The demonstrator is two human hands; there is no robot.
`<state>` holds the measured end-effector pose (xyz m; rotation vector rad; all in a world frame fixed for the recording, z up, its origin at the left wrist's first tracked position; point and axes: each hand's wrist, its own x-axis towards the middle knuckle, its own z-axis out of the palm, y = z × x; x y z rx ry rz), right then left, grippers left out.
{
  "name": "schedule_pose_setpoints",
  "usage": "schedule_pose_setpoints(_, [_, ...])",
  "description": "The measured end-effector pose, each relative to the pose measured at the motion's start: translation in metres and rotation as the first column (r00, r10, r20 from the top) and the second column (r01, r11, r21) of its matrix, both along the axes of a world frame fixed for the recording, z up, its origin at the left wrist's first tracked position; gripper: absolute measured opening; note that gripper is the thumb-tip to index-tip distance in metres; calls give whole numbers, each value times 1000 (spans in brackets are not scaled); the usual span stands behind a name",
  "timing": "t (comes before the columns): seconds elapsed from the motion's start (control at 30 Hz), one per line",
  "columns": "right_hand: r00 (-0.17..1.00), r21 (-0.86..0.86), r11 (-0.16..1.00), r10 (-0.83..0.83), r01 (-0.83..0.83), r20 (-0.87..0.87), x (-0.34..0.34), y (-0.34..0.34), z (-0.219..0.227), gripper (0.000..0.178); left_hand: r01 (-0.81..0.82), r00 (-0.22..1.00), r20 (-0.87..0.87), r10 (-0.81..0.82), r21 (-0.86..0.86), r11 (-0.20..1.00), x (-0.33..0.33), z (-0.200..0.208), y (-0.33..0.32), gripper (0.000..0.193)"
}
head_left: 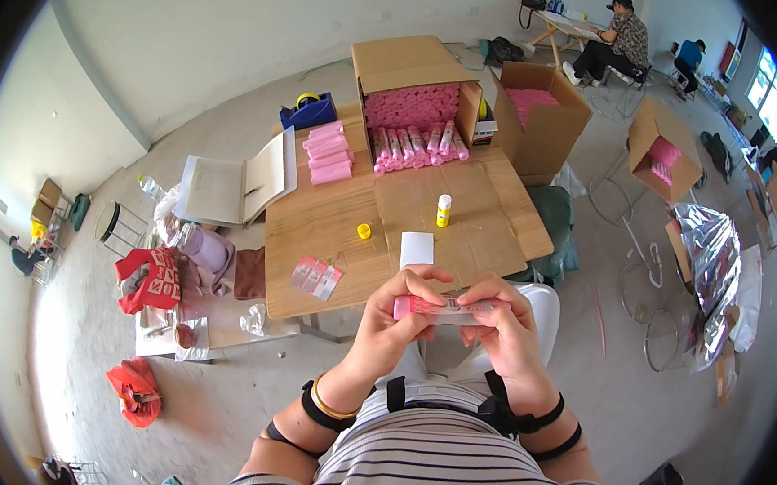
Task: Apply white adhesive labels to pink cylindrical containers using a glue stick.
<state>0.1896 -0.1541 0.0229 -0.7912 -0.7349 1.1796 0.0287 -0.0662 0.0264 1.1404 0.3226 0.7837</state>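
Note:
Above my lap, at the near edge of the wooden table, both my hands hold one pink roll with a printed paper label around its middle. My left hand grips its left end, and my right hand closes on the right end; both thumbs press on the label. Just beyond my hands lies a white slip of paper. An uncapped glue stick stands upright behind it, and its yellow cap sits to the left. Printed labels lie near the front left corner.
An open carton at the back holds pink rolls, with several labelled rolls before it. Unlabelled pink rolls, a blue tape dispenser and an open folder are leftward. More cartons stand right; people sit far off.

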Motion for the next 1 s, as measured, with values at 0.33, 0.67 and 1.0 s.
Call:
schedule_pose_setpoints(0.33, [1000, 10, 1000, -12, 12, -2, -4, -4, 7, 20, -17, 1000, 23, 15, 103, 995, 0, 5, -4, 8])
schedule_pose_setpoints(0.67, [999, 18, 1000, -9, 8, 39, -6, -3, 8, 20, 21, 999, 37, -25, 112, 993, -5, 8, 0, 7])
schedule_pose_setpoints(1.0, [993, 30, 999, 11, -15, 114, -1, -8, 19, 22, 168, 985, -8, -171, 231, 958, -11, 9, 10, 24])
